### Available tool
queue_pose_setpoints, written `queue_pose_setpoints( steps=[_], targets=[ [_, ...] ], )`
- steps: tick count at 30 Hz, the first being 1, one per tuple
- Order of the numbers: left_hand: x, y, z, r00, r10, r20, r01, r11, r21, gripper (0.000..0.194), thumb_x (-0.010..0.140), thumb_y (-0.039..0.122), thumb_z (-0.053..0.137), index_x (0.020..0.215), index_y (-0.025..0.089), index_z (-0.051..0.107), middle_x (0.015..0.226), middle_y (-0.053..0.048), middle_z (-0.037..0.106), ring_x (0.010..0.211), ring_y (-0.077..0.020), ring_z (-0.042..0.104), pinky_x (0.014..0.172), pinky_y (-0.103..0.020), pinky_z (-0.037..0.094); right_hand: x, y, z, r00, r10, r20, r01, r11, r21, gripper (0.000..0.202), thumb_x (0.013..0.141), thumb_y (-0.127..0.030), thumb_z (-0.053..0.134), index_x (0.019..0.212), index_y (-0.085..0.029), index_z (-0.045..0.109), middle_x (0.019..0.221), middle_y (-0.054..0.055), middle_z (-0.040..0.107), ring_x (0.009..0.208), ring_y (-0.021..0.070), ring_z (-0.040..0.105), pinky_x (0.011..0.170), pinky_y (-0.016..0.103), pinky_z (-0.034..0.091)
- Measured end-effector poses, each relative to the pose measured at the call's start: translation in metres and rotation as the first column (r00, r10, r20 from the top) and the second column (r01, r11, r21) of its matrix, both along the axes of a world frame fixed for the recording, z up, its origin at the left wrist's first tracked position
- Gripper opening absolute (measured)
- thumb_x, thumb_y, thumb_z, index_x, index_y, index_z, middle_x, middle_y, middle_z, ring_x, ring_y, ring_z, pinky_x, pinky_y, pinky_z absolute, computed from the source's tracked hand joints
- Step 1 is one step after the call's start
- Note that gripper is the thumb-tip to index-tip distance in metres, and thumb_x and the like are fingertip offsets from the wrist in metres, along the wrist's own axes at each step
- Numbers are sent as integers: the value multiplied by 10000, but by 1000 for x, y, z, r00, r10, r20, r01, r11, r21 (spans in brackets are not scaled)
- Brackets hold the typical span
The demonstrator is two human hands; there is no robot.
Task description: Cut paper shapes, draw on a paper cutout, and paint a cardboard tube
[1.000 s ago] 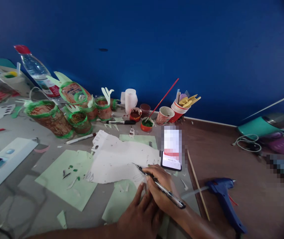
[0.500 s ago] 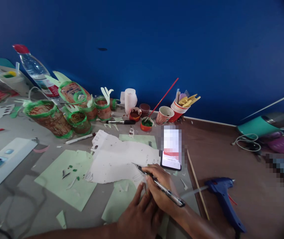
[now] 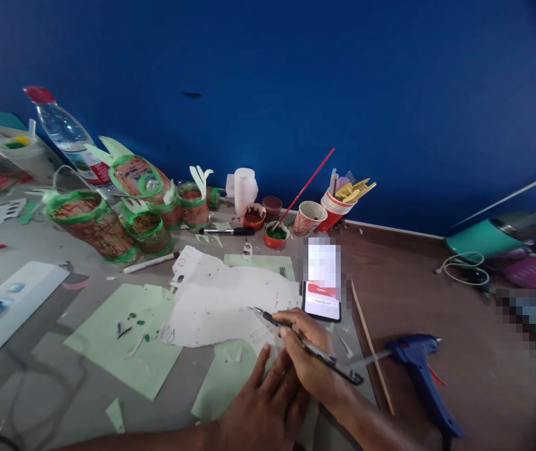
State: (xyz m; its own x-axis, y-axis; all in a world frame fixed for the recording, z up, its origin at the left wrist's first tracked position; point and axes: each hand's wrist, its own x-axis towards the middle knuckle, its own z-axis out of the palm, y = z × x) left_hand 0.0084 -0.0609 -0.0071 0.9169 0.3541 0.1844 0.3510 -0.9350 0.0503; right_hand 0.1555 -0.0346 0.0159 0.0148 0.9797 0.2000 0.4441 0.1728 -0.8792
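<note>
A white paper cutout [image 3: 221, 294] with an uneven outline lies in front of me, marked with small drawn loops. My right hand [image 3: 308, 351] grips a pen [image 3: 315, 352], its tip at the paper among the marks. My left hand [image 3: 265, 398] rests flat with fingers spread on the paper's near edge, just left of and partly under the right hand. Pale green sheets [image 3: 127, 338] with small scraps on them lie beside and beneath the cutout. A lit phone [image 3: 322, 300] sits to the right of the paper.
Painted brown-and-green containers [image 3: 92, 222] and a plastic bottle [image 3: 68, 134] stand at the back left. Paint pots [image 3: 276, 233], one with a brush, and paper cups [image 3: 310, 217] line the wall. A blue glue gun [image 3: 418, 369] and a wooden stick [image 3: 371, 344] lie at right.
The pen tip has shifted slightly along the paper, and the pen's rear end has swung a little to the right. My left hand stays in place.
</note>
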Motion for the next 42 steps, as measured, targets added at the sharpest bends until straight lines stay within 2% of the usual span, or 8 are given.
queue_pose_setpoints(
  steps=[5,13,18,20,24,29,37,42],
  targets=[
    [0,-1,0,1000,12,16,-12,1000,28,537,928,401,393,1387,124,378,1401,-135,456,1288,-354,374,1017,-512,323,-1,-2,5,997,-51,-59,52,998,20,211,836,-187,491,966,-220,654,920,37,660,793,161,631,700,253,513],
    [0,-1,-2,1000,3,7,-2,996,-86,583,902,447,431,1405,161,361,1364,-129,495,1283,-353,373,1045,-537,277,-4,-7,5,990,133,51,-139,980,141,224,792,-160,504,936,-206,670,853,53,665,894,205,623,785,297,505],
    [-2,-1,0,999,-17,-31,15,998,-67,588,901,486,427,1353,110,416,1397,-168,451,1317,-372,318,1038,-547,274,4,0,2,991,-122,-56,120,992,-50,260,881,-278,476,1088,-211,618,973,61,686,878,198,640,742,291,521],
    [-3,-1,0,999,-30,-44,27,997,-67,578,896,482,444,1338,108,432,1408,-180,435,1323,-371,310,1042,-553,258,6,3,0,981,-164,-99,155,984,-91,305,904,-331,456,1149,-205,588,1005,70,687,920,206,641,772,302,522],
    [-2,-2,-1,1000,-14,-18,13,998,-65,672,879,517,456,1399,104,352,1417,-184,421,1321,-368,310,1055,-551,242,2,2,-1,994,-39,-103,35,999,-37,269,894,-284,465,1114,-218,606,991,62,680,905,202,643,785,302,516],
    [0,-1,2,1000,-2,-15,1,997,-80,587,915,385,439,1429,132,309,1385,-133,476,1283,-357,375,1057,-537,262,-2,1,3,989,137,-54,-136,990,23,275,838,-200,509,1087,-214,624,990,62,637,908,205,620,794,313,505],
    [0,-1,0,998,-15,-56,4,983,-181,668,912,470,409,1440,91,255,1397,-188,444,1294,-377,356,1056,-558,256,-3,11,12,966,256,-32,-256,967,3,338,801,-196,533,1128,-202,618,1003,72,637,922,208,602,810,332,498],
    [0,-2,-2,999,-10,-38,2,979,-202,704,902,510,405,1436,76,257,1397,-202,438,1288,-383,363,1053,-583,248,-8,16,8,973,228,-20,-228,973,-14,286,802,-163,526,1057,-207,649,930,61,654,862,194,611,763,308,503]
  ],
)
